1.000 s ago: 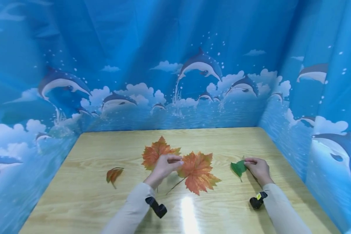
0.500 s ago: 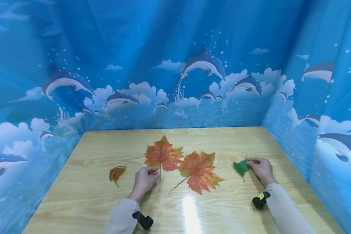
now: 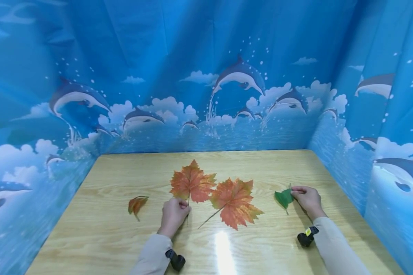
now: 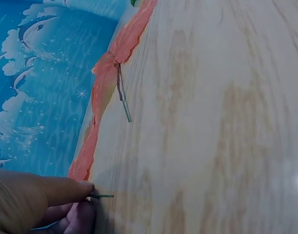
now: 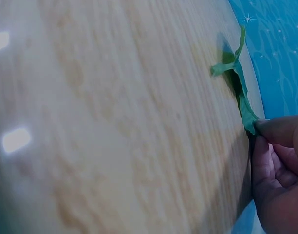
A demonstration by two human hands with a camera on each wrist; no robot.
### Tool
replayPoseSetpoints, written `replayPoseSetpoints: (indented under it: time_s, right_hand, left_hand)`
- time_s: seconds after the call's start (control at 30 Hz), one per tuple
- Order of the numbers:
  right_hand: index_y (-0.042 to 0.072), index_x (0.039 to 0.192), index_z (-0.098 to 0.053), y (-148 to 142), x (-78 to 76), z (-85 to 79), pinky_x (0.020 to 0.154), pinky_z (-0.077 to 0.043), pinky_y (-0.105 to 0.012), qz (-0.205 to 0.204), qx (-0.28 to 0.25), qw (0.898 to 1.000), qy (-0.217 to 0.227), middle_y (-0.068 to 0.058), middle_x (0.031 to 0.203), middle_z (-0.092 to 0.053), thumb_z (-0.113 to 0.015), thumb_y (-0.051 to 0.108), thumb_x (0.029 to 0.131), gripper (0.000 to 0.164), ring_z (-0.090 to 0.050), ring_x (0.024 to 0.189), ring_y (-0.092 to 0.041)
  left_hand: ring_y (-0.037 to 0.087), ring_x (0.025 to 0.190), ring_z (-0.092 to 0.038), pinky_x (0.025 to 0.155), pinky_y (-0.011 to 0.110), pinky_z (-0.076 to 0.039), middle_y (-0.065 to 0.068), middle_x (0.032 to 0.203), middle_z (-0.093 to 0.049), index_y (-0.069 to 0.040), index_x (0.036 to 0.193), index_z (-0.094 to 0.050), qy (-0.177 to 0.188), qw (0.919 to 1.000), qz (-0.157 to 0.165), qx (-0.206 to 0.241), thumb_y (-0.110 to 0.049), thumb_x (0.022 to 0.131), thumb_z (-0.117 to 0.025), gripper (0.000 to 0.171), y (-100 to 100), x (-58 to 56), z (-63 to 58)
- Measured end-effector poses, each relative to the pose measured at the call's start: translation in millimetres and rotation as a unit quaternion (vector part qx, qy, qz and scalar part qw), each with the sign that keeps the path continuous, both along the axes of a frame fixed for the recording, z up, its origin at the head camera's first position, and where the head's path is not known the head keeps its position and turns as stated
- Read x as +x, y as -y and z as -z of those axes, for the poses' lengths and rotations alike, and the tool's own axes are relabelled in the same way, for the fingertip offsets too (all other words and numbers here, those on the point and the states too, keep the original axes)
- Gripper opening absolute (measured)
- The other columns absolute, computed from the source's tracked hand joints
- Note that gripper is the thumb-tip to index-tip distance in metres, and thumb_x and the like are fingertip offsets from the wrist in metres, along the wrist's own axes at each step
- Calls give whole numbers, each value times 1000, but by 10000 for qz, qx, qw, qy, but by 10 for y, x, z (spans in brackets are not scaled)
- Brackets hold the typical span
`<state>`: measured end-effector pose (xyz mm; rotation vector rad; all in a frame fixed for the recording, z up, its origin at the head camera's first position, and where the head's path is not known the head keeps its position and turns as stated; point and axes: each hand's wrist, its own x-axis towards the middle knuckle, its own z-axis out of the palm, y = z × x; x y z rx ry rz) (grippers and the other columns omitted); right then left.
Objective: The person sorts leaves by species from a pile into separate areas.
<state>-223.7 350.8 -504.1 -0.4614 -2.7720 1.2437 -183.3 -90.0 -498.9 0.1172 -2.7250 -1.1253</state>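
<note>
Two orange-red maple leaves lie side by side at mid-table, a left maple leaf (image 3: 191, 181) and a right maple leaf (image 3: 236, 204), seen edge-on in the left wrist view. My left hand (image 3: 174, 214) pinches the left one's stem between thumb and finger; the tip of the stem (image 4: 105, 196) sticks out past the fingertips. On the right, my right hand (image 3: 308, 200) pinches the edge of a small green leaf (image 3: 283, 197). In the right wrist view that green leaf (image 5: 242, 97) looks folded and curled, its edge between thumb and forefinger.
A small curled red-brown leaf (image 3: 136, 205) lies on the left of the wooden table (image 3: 99, 236). Behind and beside the table hangs a blue curtain (image 3: 179, 49) printed with dolphins. The right maple leaf's stem points toward the near side.
My left hand has drawn back leftward from between the two maple leaves and now pinches the left one's stem. The right hand has stayed at the green leaf.
</note>
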Motion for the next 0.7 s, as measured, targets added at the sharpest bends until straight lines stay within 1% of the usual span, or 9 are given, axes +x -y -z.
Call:
replayPoseSetpoints:
  time_s: [0.17,0.27,0.47,0.6,0.7]
  right_hand:
    - [-6,115,-64,10,14,-8,86,-47,-46,-53,17,10000,-29,-14,95,-71,-62,17,93,32,-58,75,-3]
    - [-6,115,-64,7,20,-7,84,-47,-45,-82,-18,10000,-10,-14,95,-71,-62,18,93,32,-58,75,-5]
    - [-5,114,-65,4,5,13,81,-48,-41,-31,34,10000,-35,-13,95,-70,-61,17,93,31,-58,75,-4]
    - [-4,115,-65,6,-8,25,81,-48,-40,24,2,10000,-41,-13,96,-70,-61,17,93,31,-56,74,-2]
    - [-4,116,-64,11,8,11,77,-49,-37,42,-55,10000,-19,-15,98,-70,-61,19,93,32,-57,75,-4]
  left_hand:
    - [15,59,-58,55,33,-48,-1,64,-65,-10,64,-68,6,9995,-153,-279,-4,68,-71,9,-17,-17,-2]
    - [16,59,-57,55,34,-47,0,63,-64,-12,61,-67,39,9990,-247,-357,-3,66,-70,11,-25,-25,-5]
    - [16,59,-57,56,34,-47,-1,62,-63,-12,59,-66,189,9983,-418,-347,-3,67,-71,13,-33,-37,-10]
    - [16,59,-57,55,34,-47,-1,62,-63,-12,59,-66,181,9981,-472,-352,-3,66,-70,12,-38,-38,-9]
    - [15,58,-56,54,33,-46,-2,61,-63,-12,59,-66,167,9982,-470,-323,-3,66,-70,13,-42,-32,-3]
